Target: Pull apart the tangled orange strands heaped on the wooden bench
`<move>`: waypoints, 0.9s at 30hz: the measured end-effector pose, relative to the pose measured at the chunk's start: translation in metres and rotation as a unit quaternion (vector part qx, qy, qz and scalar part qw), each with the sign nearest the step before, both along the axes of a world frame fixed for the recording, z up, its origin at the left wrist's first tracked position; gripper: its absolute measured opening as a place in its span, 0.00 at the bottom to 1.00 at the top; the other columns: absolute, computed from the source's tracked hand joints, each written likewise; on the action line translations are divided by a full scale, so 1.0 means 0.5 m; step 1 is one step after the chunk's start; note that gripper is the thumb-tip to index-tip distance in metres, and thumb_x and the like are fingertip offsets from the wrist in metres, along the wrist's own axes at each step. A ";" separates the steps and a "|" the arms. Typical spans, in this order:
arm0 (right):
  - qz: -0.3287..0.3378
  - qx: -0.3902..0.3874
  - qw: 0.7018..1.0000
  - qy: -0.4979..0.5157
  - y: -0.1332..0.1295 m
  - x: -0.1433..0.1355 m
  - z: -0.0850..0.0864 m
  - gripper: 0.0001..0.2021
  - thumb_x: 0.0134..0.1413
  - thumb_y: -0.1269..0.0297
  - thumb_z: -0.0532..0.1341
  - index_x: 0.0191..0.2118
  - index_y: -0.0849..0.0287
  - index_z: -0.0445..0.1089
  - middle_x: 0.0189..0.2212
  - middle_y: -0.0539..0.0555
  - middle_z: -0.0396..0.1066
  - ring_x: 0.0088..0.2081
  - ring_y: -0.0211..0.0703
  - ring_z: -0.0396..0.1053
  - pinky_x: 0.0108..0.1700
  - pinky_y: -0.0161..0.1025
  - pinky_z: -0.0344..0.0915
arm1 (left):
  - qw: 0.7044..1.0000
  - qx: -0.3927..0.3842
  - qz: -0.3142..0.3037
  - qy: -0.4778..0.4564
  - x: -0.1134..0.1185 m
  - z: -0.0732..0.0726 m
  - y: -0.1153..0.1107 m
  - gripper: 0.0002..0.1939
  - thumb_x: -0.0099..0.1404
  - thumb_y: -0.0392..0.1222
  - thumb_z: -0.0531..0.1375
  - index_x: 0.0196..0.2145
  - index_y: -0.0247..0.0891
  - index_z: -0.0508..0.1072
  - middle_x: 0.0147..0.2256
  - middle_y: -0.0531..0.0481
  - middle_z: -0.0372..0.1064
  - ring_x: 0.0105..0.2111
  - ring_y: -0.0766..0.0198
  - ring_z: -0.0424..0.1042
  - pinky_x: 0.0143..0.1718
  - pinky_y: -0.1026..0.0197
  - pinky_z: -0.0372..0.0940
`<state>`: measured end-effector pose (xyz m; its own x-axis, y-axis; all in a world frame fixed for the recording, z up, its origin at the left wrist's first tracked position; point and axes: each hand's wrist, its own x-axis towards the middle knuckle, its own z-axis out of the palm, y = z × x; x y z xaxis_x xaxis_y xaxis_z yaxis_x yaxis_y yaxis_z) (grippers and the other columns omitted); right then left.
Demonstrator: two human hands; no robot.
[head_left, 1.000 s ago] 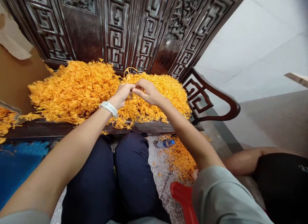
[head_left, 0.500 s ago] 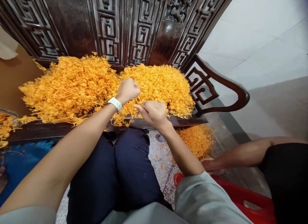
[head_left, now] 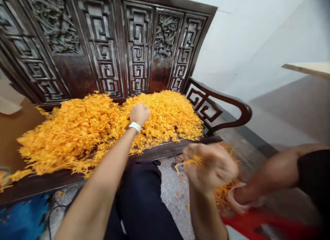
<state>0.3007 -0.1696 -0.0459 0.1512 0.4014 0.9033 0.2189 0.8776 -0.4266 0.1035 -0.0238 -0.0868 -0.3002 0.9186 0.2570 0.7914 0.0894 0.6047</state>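
Note:
My left hand, with a white watch on its wrist, is closed over the right-hand pile of orange plastic pieces. Whatever its fingers hold is hidden. Above the floor, in front of the bench, my right hand is curled and smeared by motion. An orange plastic piece with thin strands sticks out of its fingers. Another heap of orange plastic pieces covers the left part of the bench seat and touches the first pile.
Behind the piles rises the carved dark wooden bench back; its armrest juts out at the right. More orange pieces lie on the floor near another person's foot. A red plastic object and a blue sheet flank my legs.
My right hand has swung right and toward me, away from the pile, and an orange piece now shows in it. My left hand stays over the pile. The camera view has shifted.

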 end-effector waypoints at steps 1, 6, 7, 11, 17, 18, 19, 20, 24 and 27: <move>0.023 -0.014 0.997 0.066 -0.012 0.000 0.011 0.30 0.74 0.51 0.59 0.21 0.56 0.51 0.14 0.42 0.45 0.13 0.30 0.47 0.15 0.33 0.47 | 0.998 0.022 0.020 -0.046 -0.031 -0.006 0.010 0.18 0.62 0.32 0.61 0.18 0.41 0.61 0.19 0.53 0.54 0.25 0.63 0.55 0.32 0.57 0.46; 0.102 -0.238 0.933 0.248 0.026 -0.035 0.007 0.28 0.64 0.39 0.65 0.26 0.52 0.53 0.19 0.42 0.46 0.17 0.31 0.46 0.16 0.33 0.47 | 0.985 0.045 0.039 -0.163 -0.147 -0.034 0.016 0.27 0.75 0.43 0.57 0.18 0.42 0.55 0.18 0.55 0.47 0.24 0.65 0.51 0.30 0.57 0.44; 0.107 -0.292 0.914 0.261 0.047 -0.047 -0.003 0.27 0.63 0.37 0.64 0.28 0.52 0.55 0.20 0.42 0.48 0.18 0.32 0.48 0.17 0.34 0.49 | 0.976 0.041 0.032 -0.213 -0.145 -0.029 0.012 0.27 0.77 0.47 0.55 0.19 0.42 0.56 0.18 0.55 0.50 0.24 0.65 0.52 0.29 0.58 0.46; 0.128 -0.395 0.862 0.292 0.128 -0.095 -0.037 0.28 0.60 0.30 0.61 0.32 0.51 0.58 0.22 0.42 0.49 0.21 0.33 0.49 0.21 0.35 0.50 | 0.927 0.004 -0.135 -0.350 -0.064 0.029 -0.018 0.30 0.77 0.65 0.52 0.29 0.39 0.72 0.23 0.51 0.66 0.25 0.64 0.66 0.29 0.58 0.55; 0.121 -0.372 0.866 0.311 0.202 -0.135 -0.025 0.26 0.61 0.31 0.59 0.39 0.52 0.66 0.27 0.46 0.62 0.27 0.36 0.64 0.27 0.35 0.59 | 0.879 0.119 -0.383 -0.259 0.038 0.091 -0.078 0.27 0.59 0.67 0.72 0.30 0.38 0.76 0.30 0.48 0.74 0.29 0.64 0.66 0.32 0.58 0.60; 0.112 -0.365 0.870 0.311 0.211 -0.138 -0.020 0.26 0.62 0.31 0.58 0.41 0.52 0.68 0.27 0.47 0.64 0.28 0.37 0.65 0.28 0.35 0.60 | 0.884 0.130 -0.368 -0.255 0.041 0.093 -0.086 0.24 0.60 0.63 0.73 0.30 0.38 0.76 0.28 0.49 0.72 0.28 0.64 0.65 0.31 0.58 0.59; 0.105 -0.364 0.872 0.308 0.218 -0.141 -0.017 0.26 0.62 0.31 0.58 0.41 0.52 0.69 0.27 0.47 0.65 0.28 0.37 0.66 0.28 0.35 0.61 | 0.891 0.135 -0.349 -0.256 0.042 0.095 -0.093 0.21 0.62 0.59 0.72 0.28 0.38 0.76 0.27 0.51 0.71 0.27 0.65 0.63 0.30 0.59 0.58; 0.100 -0.370 0.872 0.303 0.224 -0.145 -0.016 0.26 0.63 0.32 0.58 0.41 0.52 0.69 0.27 0.47 0.65 0.28 0.37 0.66 0.28 0.34 0.61 | 0.897 0.134 -0.327 -0.266 0.042 0.095 -0.098 0.19 0.64 0.54 0.71 0.26 0.38 0.75 0.25 0.52 0.68 0.26 0.66 0.61 0.30 0.59 0.57; 0.128 -0.428 0.863 0.236 0.237 -0.169 -0.036 0.26 0.61 0.33 0.62 0.34 0.54 0.68 0.23 0.48 0.64 0.24 0.37 0.63 0.24 0.34 0.57 | 0.885 0.080 -0.233 -0.396 0.041 0.090 -0.107 0.18 0.69 0.40 0.65 0.22 0.38 0.67 0.24 0.52 0.64 0.25 0.67 0.59 0.31 0.60 0.58; 0.178 -0.464 0.849 0.180 0.241 -0.187 -0.065 0.28 0.58 0.32 0.64 0.29 0.53 0.63 0.20 0.46 0.61 0.20 0.34 0.58 0.21 0.34 0.53 | 0.870 0.021 -0.164 -0.465 0.038 0.080 -0.106 0.19 0.68 0.32 0.62 0.21 0.38 0.62 0.23 0.52 0.63 0.25 0.67 0.59 0.32 0.59 0.58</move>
